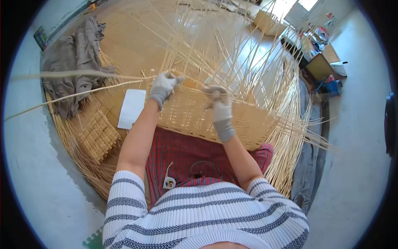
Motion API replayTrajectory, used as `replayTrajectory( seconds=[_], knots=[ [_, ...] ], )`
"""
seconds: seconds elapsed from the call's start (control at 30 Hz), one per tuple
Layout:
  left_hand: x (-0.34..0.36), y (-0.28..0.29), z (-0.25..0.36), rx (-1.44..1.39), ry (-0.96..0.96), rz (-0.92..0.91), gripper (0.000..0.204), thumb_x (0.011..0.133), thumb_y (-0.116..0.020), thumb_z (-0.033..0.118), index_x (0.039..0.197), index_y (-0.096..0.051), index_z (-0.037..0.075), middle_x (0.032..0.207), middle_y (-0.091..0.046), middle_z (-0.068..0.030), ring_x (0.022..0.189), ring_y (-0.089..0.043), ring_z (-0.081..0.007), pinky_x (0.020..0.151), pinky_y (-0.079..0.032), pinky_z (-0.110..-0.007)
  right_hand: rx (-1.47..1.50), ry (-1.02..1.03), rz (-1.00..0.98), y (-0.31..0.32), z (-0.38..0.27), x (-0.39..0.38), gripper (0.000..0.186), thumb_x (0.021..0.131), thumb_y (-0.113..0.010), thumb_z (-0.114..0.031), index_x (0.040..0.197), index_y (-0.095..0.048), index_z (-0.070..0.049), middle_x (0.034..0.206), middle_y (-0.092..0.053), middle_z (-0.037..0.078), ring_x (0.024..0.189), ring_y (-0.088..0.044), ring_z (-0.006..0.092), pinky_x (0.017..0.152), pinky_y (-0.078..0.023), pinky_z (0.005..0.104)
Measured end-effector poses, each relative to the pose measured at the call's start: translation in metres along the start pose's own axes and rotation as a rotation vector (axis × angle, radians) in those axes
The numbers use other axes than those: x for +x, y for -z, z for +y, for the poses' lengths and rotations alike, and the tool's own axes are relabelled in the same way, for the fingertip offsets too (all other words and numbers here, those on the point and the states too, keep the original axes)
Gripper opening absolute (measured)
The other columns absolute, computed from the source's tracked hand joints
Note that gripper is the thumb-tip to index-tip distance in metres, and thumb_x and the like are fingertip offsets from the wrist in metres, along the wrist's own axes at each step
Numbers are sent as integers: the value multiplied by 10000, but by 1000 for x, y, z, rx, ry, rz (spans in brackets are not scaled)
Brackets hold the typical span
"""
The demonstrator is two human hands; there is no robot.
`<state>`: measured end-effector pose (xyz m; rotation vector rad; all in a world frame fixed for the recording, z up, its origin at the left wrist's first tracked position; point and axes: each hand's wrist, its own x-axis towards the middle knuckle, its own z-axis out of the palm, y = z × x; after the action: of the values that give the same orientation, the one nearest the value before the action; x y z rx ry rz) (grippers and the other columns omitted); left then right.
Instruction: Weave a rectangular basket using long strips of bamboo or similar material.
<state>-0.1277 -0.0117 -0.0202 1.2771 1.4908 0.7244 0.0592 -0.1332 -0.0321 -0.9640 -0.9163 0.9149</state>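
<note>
A half-woven cane basket (pixel 188 108) rests across my lap, with tall loose stakes rising from its far side. My left hand (pixel 165 88), in a grey-white work glove, is closed at the upper left edge of the weave. Its fingers hold a long cane strand (pixel 103 86) that trails out to the left. My right hand (pixel 221 110), gloved the same way, lies against the upper edge near the middle of the wall. Motion blurs its fingers, so I cannot tell whether they grip anything.
A small woven cane panel (pixel 99 136) and a white sheet (pixel 132 108) lie at the left, below grey cloth (pixel 74 68). Bundled cane (pixel 288 141) lies at the right. A tape measure (pixel 169 182) sits on my red checked lap cloth (pixel 166 155). Boxes (pixel 319 68) stand far right.
</note>
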Motion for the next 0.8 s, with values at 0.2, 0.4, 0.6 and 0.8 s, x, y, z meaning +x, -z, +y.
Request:
replayTrajectory(
  seconds=[0.2, 0.4, 0.6, 0.8],
  knots=[
    [-22, -37, 0, 288, -710, 194, 284, 1027, -518, 259, 1202, -565, 40, 887, -720, -157, 581, -696, -227, 525, -551, -352, -129, -187, 308, 81, 33, -2, 163, 1005, -601, -194, 1135, -624, -100, 997, -716, 60, 852, -693, 143, 537, -493, 238],
    [-15, -91, -6, 274, -366, -193, 364, 1000, -579, 323, 1144, -595, -11, 872, -697, -132, 555, -694, -203, 460, -527, -338, -925, 687, 118, 22, -12, 113, 640, 891, -531, 50, 1479, -400, -168, 1173, -648, 174, 937, -668, 215, 800, -542, 323],
    [-24, -68, -15, 315, -380, 78, 446, 924, -689, 320, 1239, -560, 31, 915, -698, -177, 669, -723, -241, 569, -563, -366, -124, 114, 267, 71, 6, 39, 532, 960, -518, -39, 1466, -356, -42, 1032, -674, 158, 905, -660, 200, 880, -524, 367],
    [-93, -137, 17, 761, -772, -98, 627, 863, -671, 160, 1440, -462, 285, 1350, -544, -202, 967, -682, -339, 802, -552, -457, -931, 475, 91, 104, -25, 70, 499, 932, -517, -8, 1422, -429, -40, 1021, -673, 152, 886, -657, 187, 860, -527, 359]
  ],
)
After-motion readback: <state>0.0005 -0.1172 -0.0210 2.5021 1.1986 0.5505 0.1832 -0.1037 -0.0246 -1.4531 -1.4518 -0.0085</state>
